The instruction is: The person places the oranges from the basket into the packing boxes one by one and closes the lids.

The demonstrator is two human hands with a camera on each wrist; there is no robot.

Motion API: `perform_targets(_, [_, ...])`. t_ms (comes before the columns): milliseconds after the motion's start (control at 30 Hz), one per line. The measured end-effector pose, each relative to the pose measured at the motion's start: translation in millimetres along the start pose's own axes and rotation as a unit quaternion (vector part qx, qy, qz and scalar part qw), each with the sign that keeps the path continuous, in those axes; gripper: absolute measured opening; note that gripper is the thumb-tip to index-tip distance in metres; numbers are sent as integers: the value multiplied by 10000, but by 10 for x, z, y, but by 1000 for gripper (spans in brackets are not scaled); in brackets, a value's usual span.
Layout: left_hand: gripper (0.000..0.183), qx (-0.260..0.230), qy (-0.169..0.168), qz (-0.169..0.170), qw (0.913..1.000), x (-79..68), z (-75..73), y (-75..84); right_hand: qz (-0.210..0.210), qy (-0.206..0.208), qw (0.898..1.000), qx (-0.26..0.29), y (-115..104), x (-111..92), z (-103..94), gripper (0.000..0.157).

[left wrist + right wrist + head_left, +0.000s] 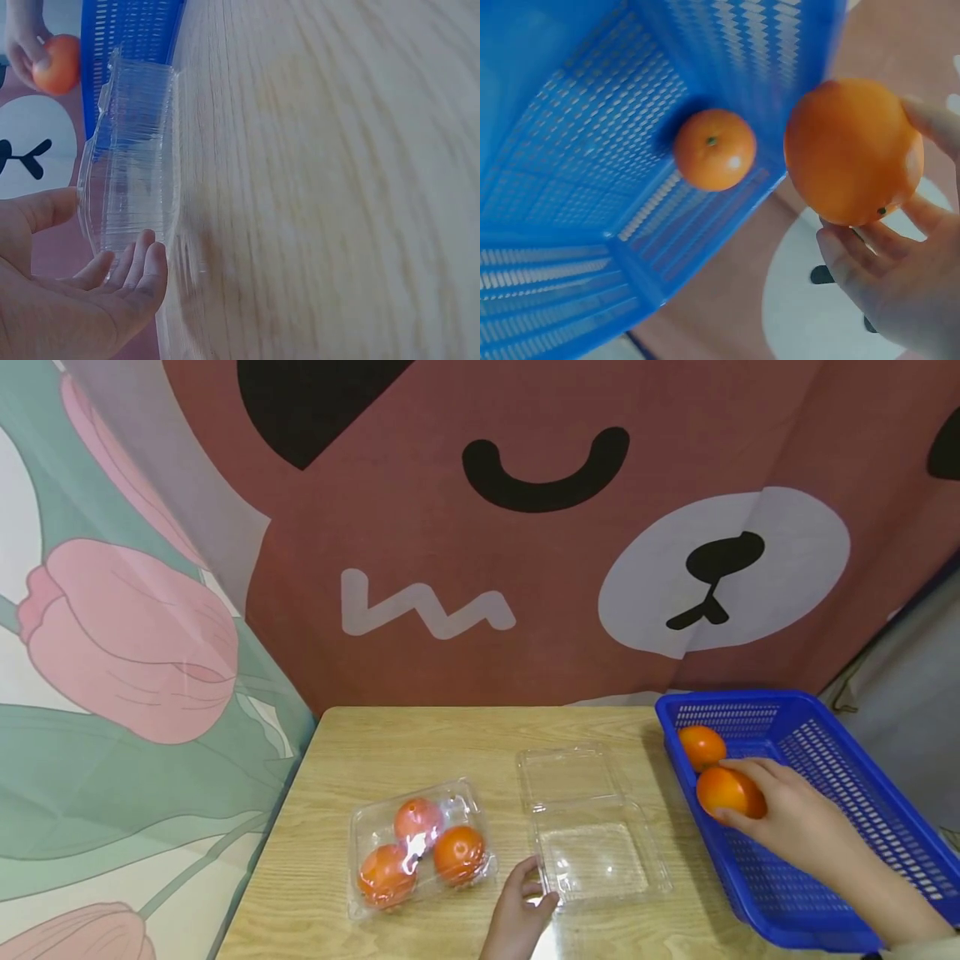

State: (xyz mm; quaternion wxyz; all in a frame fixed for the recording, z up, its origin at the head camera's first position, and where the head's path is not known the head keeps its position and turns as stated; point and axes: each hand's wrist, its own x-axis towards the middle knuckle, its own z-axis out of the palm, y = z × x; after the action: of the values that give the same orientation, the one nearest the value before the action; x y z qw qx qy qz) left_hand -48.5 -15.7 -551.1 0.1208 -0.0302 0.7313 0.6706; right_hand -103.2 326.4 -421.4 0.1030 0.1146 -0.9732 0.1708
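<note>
My right hand (783, 806) grips an orange (729, 793) over the left wall of the blue basket. In the right wrist view, thumb and fingers lie around this orange (853, 152), beside the basket's rim. A second orange (715, 150) sits inside the basket. My left hand (520, 910) is at the near left corner of an open clear plastic clamshell box (600, 860). In the left wrist view its thumb is right at the rim of the box (135, 172), with the other fingers loosely bent alongside. No fruit shows in this box.
Left of my left hand stands a closed clear clamshell box (472, 802) with three orange-red fruits inside. The blue plastic basket (750, 695) occupies the right side of the wooden table (300, 885). Behind the table hangs a printed curtain (420, 668).
</note>
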Motion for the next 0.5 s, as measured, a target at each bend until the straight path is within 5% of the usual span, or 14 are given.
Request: perform_targets(500, [51,-2,96,241,9997,-11,11,-23,-148,134,9996,191,-516,-45,146,66])
